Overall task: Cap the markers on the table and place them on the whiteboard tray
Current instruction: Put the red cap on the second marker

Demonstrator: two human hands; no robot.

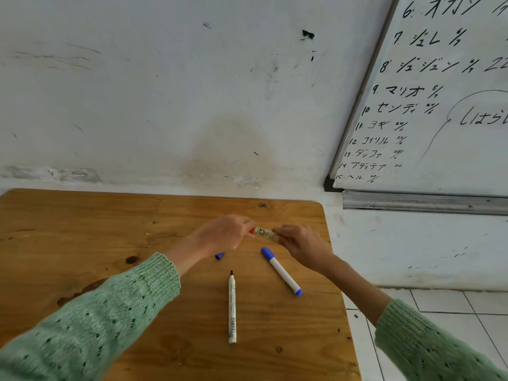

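Observation:
Both hands hold a red marker (265,232) just above the wooden table (82,229). My left hand (224,233) grips its red cap end, and my right hand (299,243) grips the white barrel. A capped blue marker (281,271) lies on the table just below my right hand. An uncapped black marker (232,306) lies nearer me, its tip pointing away. A loose blue cap (220,255) peeks out under my left wrist. The grey metal whiteboard tray (423,203) runs along the wall at the right, above table height.
The whiteboard (439,105) covered in black writing hangs above the tray at the upper right. A white wall stands behind the table. The table's right edge drops to a white tiled floor (453,320).

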